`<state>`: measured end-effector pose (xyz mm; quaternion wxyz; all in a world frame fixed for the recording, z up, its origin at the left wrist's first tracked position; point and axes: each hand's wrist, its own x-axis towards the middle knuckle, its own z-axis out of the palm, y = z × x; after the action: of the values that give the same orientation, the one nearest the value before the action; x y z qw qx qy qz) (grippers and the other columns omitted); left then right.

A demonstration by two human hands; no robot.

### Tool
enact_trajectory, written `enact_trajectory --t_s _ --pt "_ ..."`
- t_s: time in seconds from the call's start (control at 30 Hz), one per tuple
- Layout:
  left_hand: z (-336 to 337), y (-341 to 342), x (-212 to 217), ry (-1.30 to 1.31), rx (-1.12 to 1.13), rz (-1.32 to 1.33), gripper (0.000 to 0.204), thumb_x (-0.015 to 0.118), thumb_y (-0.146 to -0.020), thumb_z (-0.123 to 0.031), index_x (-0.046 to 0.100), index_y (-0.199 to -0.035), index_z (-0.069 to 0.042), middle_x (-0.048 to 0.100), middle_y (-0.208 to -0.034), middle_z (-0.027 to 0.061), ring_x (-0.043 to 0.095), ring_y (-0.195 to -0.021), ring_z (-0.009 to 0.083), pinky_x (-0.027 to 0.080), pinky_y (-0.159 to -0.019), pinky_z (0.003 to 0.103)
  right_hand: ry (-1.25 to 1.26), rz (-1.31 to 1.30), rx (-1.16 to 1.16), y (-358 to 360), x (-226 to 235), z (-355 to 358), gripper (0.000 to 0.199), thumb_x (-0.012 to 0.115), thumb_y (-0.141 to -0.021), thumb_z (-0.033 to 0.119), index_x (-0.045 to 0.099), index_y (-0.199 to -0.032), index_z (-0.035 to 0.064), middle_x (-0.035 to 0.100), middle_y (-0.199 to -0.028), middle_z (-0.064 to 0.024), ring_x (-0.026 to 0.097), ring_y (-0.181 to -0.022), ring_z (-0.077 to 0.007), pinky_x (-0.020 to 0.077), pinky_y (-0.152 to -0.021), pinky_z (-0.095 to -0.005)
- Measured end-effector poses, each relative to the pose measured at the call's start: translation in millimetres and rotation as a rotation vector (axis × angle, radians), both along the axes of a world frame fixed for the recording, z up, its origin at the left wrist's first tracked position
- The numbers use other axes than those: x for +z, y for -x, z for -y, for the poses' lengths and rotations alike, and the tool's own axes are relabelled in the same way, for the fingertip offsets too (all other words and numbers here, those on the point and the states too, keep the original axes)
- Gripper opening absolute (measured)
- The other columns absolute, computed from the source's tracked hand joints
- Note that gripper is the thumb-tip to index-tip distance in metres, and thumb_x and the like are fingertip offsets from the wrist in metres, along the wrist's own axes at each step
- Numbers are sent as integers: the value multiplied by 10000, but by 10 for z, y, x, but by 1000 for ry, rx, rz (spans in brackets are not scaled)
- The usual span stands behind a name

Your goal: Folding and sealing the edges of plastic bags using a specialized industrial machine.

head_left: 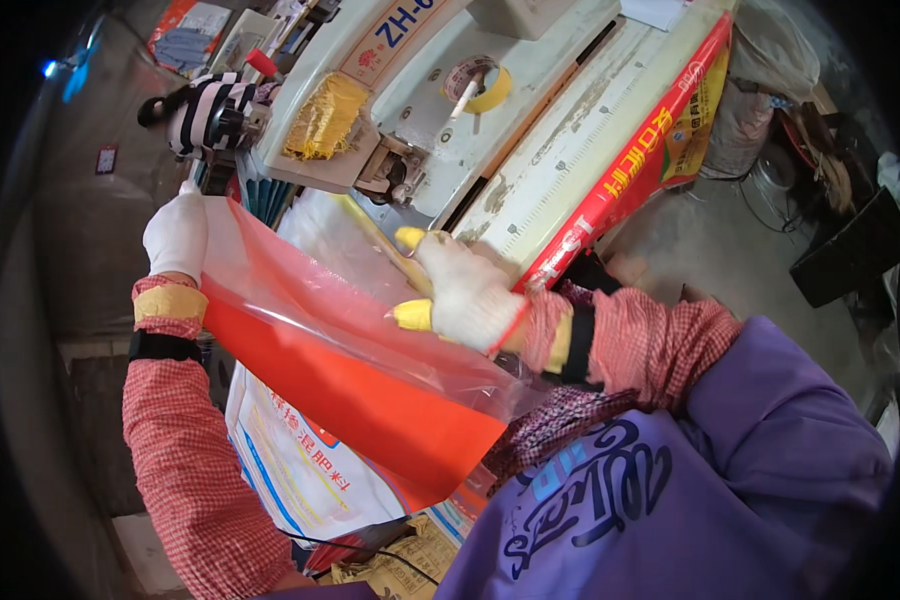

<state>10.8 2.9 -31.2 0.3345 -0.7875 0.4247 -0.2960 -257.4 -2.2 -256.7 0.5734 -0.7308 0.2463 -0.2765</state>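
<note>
My left hand [176,238], in a white glove, is closed on the upper left corner of a red plastic bag [360,390]. A clear plastic liner [360,300] shows along the bag's upper side. The bag slants down across my front toward the right. My right hand [468,295], gloved in white with yellow fingertips, is over the liner's right part. Its thumb and forefinger are spread apart, with the other fingers partly hidden. Just beyond it stands an industrial sewing machine [370,170], with yellow thread or fabric fluff [325,117] on its end.
A roll of tape [490,88] lies on the machine's base. Right of it runs a pale table edge [560,180] with a red and yellow printed strip [635,150]. White printed bags [305,465] lie below the red one. A person in striped clothing [210,112] is at the far left.
</note>
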Motion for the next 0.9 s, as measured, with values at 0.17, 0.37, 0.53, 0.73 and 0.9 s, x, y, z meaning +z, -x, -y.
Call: enact_trajectory --t_s 0.17,0.37,0.53,0.73,0.9 --pt "72 42 -67 -3 16 -23 284 354 -959 -193 557 -1087 -40 679 -949 214 662 -900 382 521 -766 478 -138 46 192 66 96 38 500 662 -782 153 535 -1258 64 641 -858 -110 637 -755 -271 513 -684 -356" --pt "101 15 -152 -57 -40 -49 253 399 -939 -186 559 -1070 -39 675 -967 201 657 -893 381 517 -765 482 -26 -387 439 -98 171 -37 434 658 -754 273 624 -1127 55 653 -857 -159 647 -773 -336 511 -711 -420" --pt "68 -595 18 -49 0 -331 260 530 -872 -162 551 -1095 -30 657 -945 226 630 -909 407 500 -785 469 283 -429 618 -417 118 50 401 614 -747 354 665 -968 23 663 -929 -210 642 -872 -391 505 -780 -454" --pt "250 -1231 -135 -556 -85 17 205 556 -845 -160 698 -931 -39 673 -938 210 644 -942 362 516 -806 437 309 47 241 -565 87 -511 347 552 -824 292 598 -1035 21 649 -949 -209 629 -880 -384 506 -765 -446" --pt "205 -522 -1596 214 -211 -102 184 499 -872 -195 655 -907 -104 676 -838 164 684 -843 320 551 -721 419 67 78 226 -300 89 -576 291 535 -867 228 565 -1073 25 634 -961 -199 623 -871 -362 503 -727 -442"
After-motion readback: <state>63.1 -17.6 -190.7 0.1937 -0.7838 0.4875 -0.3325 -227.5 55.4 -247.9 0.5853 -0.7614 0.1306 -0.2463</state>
